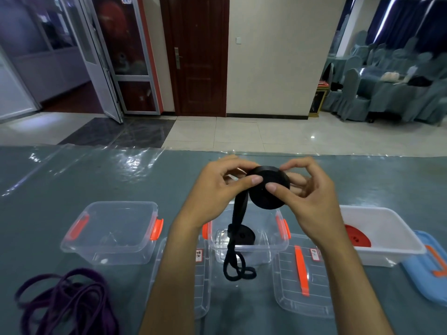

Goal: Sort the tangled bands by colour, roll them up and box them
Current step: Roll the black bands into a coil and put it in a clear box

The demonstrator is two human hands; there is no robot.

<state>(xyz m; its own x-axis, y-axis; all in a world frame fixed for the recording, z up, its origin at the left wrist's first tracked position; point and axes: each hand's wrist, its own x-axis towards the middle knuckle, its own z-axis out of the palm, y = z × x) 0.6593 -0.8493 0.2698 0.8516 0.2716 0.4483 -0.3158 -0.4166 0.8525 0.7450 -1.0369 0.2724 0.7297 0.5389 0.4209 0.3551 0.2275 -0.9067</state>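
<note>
I hold a thick roll of black band (267, 189) in the air above the middle clear box (280, 240). My left hand (217, 189) pinches the roll's left side, thumb on its face. My right hand (312, 189) grips its right side, thumb pressed on the face. The band's loose black tail (238, 262) hangs down in front of the box and ends in loops on the table. Another black roll (243, 236) lies inside that box. A tangle of purple band (70, 301) lies at the near left. A red roll (356, 236) lies in the white box (391, 240) on the right.
A clear box with orange latches (111, 233) stands at the left. Two clear lids (302, 274) (200, 274) lie in front of the middle box, and a blue lid (428, 267) at the far right. The table (72, 175) is covered with grey cloth under clear plastic.
</note>
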